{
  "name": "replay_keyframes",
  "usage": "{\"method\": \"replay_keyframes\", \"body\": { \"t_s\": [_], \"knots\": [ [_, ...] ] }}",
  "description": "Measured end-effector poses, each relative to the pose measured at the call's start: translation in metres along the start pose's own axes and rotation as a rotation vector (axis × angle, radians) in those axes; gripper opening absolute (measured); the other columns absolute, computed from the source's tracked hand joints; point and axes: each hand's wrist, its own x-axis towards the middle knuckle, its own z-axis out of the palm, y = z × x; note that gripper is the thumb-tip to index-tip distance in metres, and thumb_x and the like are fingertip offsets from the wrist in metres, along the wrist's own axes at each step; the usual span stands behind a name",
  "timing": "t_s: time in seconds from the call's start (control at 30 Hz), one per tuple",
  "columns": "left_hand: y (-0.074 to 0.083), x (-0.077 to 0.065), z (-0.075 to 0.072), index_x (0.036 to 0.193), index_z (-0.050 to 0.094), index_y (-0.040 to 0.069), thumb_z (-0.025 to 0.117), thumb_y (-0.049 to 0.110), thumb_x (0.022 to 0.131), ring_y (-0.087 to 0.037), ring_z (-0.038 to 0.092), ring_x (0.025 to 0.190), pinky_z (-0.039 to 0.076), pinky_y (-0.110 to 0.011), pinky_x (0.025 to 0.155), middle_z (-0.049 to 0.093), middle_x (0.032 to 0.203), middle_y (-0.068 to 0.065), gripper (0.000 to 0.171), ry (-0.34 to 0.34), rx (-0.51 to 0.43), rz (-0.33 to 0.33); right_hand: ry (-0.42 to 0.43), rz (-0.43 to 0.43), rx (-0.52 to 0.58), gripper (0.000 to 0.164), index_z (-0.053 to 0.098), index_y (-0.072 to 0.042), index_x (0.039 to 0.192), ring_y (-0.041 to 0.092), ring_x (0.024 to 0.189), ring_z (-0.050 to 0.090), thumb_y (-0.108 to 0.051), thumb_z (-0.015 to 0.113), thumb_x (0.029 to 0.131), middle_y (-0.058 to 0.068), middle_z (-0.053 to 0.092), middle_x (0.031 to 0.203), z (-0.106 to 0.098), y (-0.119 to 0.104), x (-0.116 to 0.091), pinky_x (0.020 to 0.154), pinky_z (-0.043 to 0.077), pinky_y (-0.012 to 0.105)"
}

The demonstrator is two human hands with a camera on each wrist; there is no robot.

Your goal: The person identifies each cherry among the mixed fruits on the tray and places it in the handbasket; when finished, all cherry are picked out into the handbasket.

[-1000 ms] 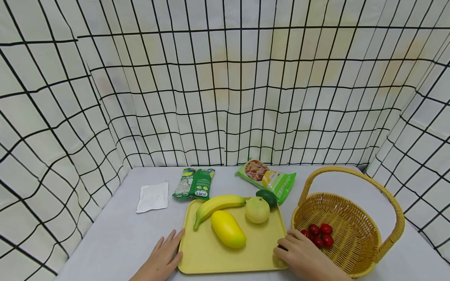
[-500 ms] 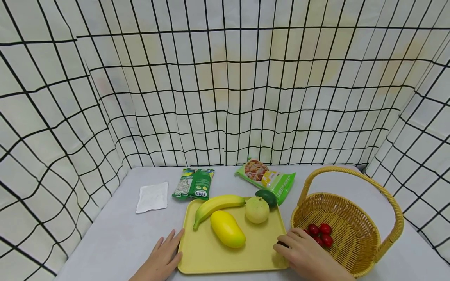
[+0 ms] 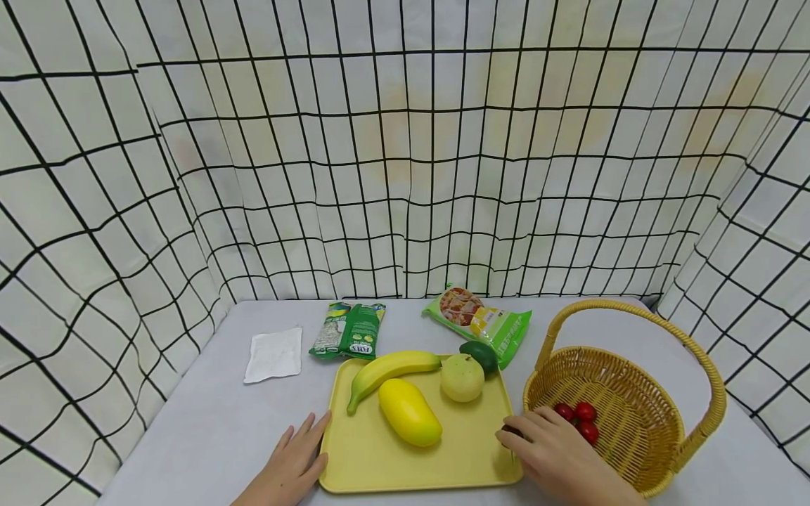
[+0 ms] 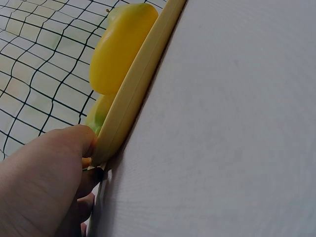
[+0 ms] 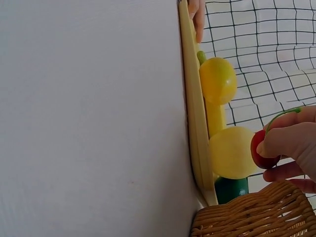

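My right hand [image 3: 557,450] pinches a red cherry [image 5: 261,149] with a green stem between thumb and fingers, over the tray's right edge beside the basket. In the head view that cherry is mostly behind the fingers. My left hand [image 3: 287,460] rests at the left edge of the yellow tray [image 3: 380,474], fingers extended, thumb at the rim [image 4: 123,108]. On the tray lie a banana [image 3: 392,367], a yellow mango [image 3: 410,413], a pale round fruit [image 3: 462,379] and a dark green avocado-like fruit [image 3: 482,357] at the back right corner.
A wicker basket [image 3: 658,414] with a tall handle [image 3: 715,379] stands right of the tray, several red cherries [image 3: 586,412] inside, partly behind my hand. Behind the tray lie a green snack packet [image 3: 361,330] and a light green food packet [image 3: 506,330]. A white square packet [image 3: 274,355] lies at left.
My right hand has shifted slightly right toward the basket with the cherry, covering more of the cherries inside. The left hand and the tray have stayed in place.
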Motion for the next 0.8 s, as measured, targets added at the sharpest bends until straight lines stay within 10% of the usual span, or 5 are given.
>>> {"method": "replay_keyframes", "body": {
  "t_s": [0.3, 0.8],
  "knots": [
    [-0.001, 0.0, 0.0, 0.143, 0.028, 0.004, 0.046, 0.033, 0.095, -0.036, 0.018, 0.135, 0.004, -0.058, 0.106, 0.034, 0.143, -0.015, 0.059, -0.001, 0.004, 0.004, 0.076, 0.003, -0.015, 0.038, 0.065, -0.014, 0.101, 0.014, 0.086, 0.056, -0.025, 0.028, 0.098, -0.002, 0.061, 0.098, -0.004, 0.002, 0.0, 0.073, 0.049, 0.032],
    [0.0, 0.0, 0.0, 0.143, 0.028, 0.005, 0.047, 0.037, 0.094, -0.035, 0.017, 0.136, 0.004, -0.057, 0.107, 0.033, 0.144, -0.014, 0.062, -0.003, 0.015, -0.011, 0.191, 0.054, -0.108, 0.038, 0.067, -0.012, 0.106, 0.016, 0.084, 0.06, -0.026, 0.032, 0.098, 0.001, 0.063, 0.102, -0.012, 0.009, -0.005, 0.065, 0.051, 0.034]
  ]
}}
